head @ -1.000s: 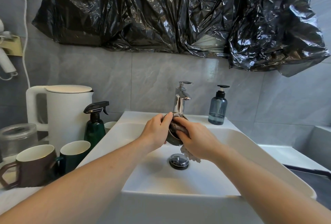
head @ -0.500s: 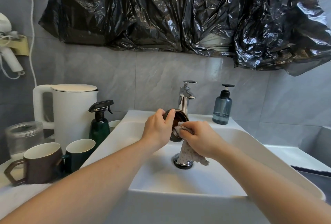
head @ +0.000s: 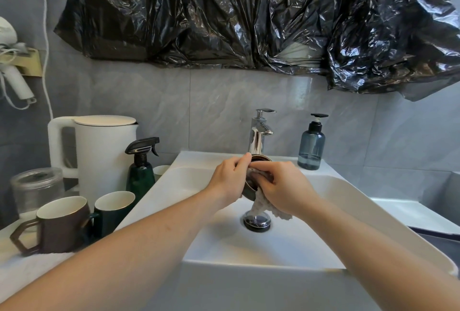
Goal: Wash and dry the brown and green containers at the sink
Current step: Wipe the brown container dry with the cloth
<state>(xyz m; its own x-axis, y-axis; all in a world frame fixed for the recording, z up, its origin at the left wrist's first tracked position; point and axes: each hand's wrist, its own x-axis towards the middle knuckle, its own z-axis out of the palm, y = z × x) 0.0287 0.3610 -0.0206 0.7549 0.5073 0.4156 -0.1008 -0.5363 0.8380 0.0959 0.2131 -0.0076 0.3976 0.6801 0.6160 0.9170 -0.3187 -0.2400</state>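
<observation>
Head view: a small brown container (head: 251, 187) is held over the white sink (head: 286, 243), just in front of the chrome faucet (head: 258, 134). The left hand (head: 229, 181) is curled round its left side, fingertips up on the rim: that grip is closed on the container. The right hand (head: 283, 187) is bunched around a pale cloth (head: 261, 207), which is pressed against the container's opening; that grip is closed on the cloth. A loose end of the cloth is seen hanging below the right hand, above the chrome drain plug (head: 257, 221).

Well left of the left hand, on the surface (head: 20, 268), a brown mug (head: 58, 226) and a green mug (head: 112, 211) are stood upright side by side, the green one nearer the sink. Behind them are found a dark green spray bottle (head: 140, 168), a white kettle (head: 99, 154) and a clear jar (head: 37, 191). A small pale cup (head: 160, 171) is partly hidden between the spray bottle and the sink edge.

Beyond the right hand, a blue soap dispenser (head: 311, 146) is stood on the sink's back ledge, right of the faucet. Black plastic sheeting (head: 249, 17) is hung on the grey tiled wall above. A white hair dryer (head: 12, 71) is mounted far left, with a white cable (head: 44, 49) plugged in above it.
</observation>
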